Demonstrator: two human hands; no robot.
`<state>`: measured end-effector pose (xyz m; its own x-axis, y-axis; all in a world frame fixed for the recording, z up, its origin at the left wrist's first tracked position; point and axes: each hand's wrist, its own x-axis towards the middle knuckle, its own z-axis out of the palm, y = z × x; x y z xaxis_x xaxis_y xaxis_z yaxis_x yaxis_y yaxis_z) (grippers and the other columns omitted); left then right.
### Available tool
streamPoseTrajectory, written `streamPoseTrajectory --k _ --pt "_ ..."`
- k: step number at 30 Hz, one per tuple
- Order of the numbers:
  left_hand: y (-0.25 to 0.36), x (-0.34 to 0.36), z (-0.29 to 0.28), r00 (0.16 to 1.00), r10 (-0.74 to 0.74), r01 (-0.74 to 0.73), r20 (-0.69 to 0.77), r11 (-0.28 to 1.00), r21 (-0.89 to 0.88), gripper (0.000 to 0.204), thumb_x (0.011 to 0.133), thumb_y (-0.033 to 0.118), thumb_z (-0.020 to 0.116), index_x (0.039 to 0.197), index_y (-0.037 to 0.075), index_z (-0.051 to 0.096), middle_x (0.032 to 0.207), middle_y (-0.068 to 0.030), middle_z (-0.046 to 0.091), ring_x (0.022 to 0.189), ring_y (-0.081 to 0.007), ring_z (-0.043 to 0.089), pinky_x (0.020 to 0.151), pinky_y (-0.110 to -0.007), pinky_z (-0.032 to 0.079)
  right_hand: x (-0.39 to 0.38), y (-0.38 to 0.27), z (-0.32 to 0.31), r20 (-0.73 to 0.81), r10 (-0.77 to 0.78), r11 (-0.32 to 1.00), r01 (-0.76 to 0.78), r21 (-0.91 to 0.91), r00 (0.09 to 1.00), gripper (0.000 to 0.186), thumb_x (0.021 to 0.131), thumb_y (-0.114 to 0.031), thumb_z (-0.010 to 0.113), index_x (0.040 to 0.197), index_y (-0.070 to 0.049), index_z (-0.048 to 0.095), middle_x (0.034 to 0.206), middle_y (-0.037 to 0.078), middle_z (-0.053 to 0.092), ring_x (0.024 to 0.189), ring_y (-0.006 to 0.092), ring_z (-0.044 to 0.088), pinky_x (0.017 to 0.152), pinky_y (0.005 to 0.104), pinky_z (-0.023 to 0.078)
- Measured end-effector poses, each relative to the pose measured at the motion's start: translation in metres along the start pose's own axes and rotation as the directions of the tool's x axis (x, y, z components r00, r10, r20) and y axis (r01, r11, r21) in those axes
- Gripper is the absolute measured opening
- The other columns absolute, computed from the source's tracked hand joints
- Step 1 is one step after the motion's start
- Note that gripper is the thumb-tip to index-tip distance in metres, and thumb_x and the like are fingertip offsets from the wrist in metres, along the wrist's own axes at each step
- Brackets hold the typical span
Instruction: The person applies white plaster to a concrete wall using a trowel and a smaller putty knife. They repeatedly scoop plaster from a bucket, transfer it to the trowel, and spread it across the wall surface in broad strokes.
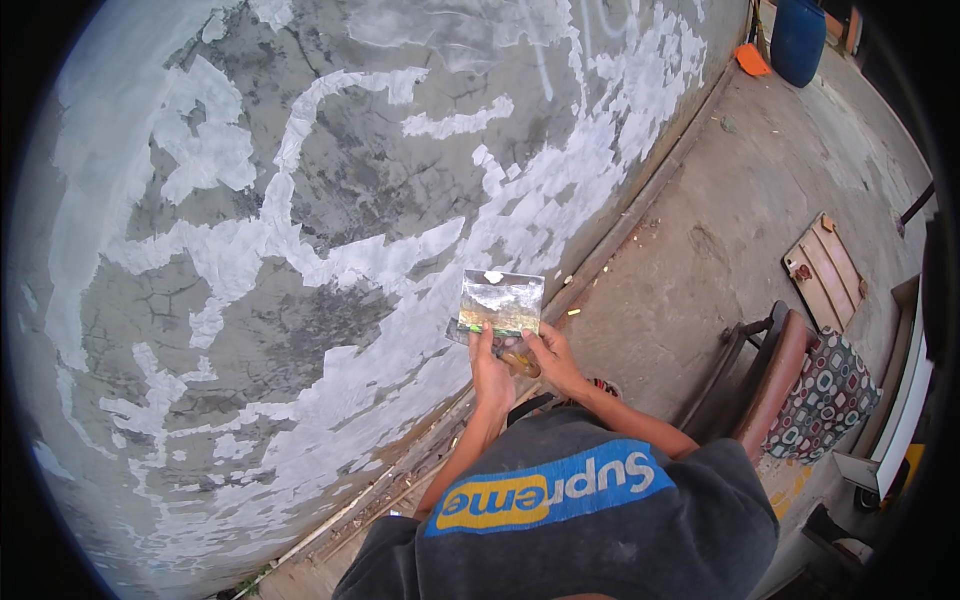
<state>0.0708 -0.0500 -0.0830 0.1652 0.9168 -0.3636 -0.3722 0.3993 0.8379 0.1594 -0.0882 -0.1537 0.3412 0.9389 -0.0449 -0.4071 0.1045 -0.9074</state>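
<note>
My two hands hold a wide, shiny rectangular metal scraper blade (501, 300) upright in front of me, smeared with pale filler and carrying a small white dab at its top edge. My left hand (489, 368) grips its lower left corner by a green strip. Gripping the lower right, my right hand (551, 357) also has a yellowish handle-like part (520, 361) under the fingers. Beyond the blade stands a grey cracked wall (330, 190) with broad white filler patches.
Thin sticks and laths (400, 480) lie along the wall's foot. A wooden chair with a patterned cushion (825, 395) stands to my right on the concrete floor (720, 200). A wooden board (825, 265) lies farther right; a blue barrel (797, 38) and an orange item (752, 60) are far off.
</note>
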Motion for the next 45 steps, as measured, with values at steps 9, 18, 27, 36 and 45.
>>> streamPoseTrajectory --k 9,18,27,36,45 --pt "0.038 0.028 -0.059 0.999 0.029 -0.028 -0.021 0.999 0.042 0.025 0.092 0.029 0.064 0.104 0.007 0.059 0.097 -0.0005 0.059 0.089 -0.0099 0.051 0.079 -0.029 0.041 0.023 -0.001 0.073 -0.079 0.048 0.936 -0.017 0.352 0.996 0.032 0.096 -0.02 0.057 0.117 0.004 0.058 0.107 0.009 0.065 0.098 0.0133 0.06 0.092 0.03 0.045" --pt "0.03 0.04 -0.114 0.978 -0.198 0.184 0.064 0.967 0.178 0.028 0.093 0.029 0.061 0.111 0.007 0.06 0.102 0.0015 0.052 0.087 -0.0089 0.043 0.075 -0.028 0.037 0.031 0.058 0.092 -0.267 0.113 0.865 0.037 0.5 0.957 0.036 0.096 -0.023 0.058 0.121 0.001 0.052 0.111 0.008 0.061 0.098 0.0157 0.061 0.09 0.034 0.049" --pt "-0.015 0.069 -0.201 0.882 -0.424 0.328 0.206 0.866 0.377 0.033 0.089 0.003 0.047 0.119 0.007 0.059 0.117 -0.0027 0.053 0.085 -0.0087 0.045 0.073 -0.026 0.042 0.095 -0.007 0.038 -0.483 -0.255 0.952 0.304 0.025 0.838 0.019 0.094 -0.016 0.061 0.106 -0.001 0.061 0.099 0.003 0.064 0.083 0.0076 0.057 0.07 0.0248 0.046" --pt "-0.022 0.071 -0.208 0.893 -0.414 0.338 0.175 0.876 0.345 0.037 0.084 -0.005 0.043 0.117 0.005 0.058 0.121 -0.0065 0.055 0.088 -0.0119 0.052 0.078 -0.023 0.045 0.186 -0.141 0.124 -0.277 -0.845 0.52 0.582 -0.625 0.458 0.017 0.09 -0.01 0.062 0.093 0.006 0.064 0.086 0.011 0.065 0.073 0.0205 0.059 0.066 0.0308 0.046" --pt "-0.02 0.081 -0.222 0.899 -0.378 0.276 0.222 0.881 0.384 0.029 0.086 0.003 0.05 0.114 0.006 0.058 0.116 -0.0059 0.057 0.08 -0.0115 0.052 0.072 -0.025 0.045 0.22 -0.164 0.164 -0.021 -0.992 0.078 0.472 -0.878 0.126 0.017 0.084 -0.001 0.064 0.1 0.003 0.067 0.096 0.017 0.067 0.082 0.0308 0.063 0.07 0.0364 0.049"
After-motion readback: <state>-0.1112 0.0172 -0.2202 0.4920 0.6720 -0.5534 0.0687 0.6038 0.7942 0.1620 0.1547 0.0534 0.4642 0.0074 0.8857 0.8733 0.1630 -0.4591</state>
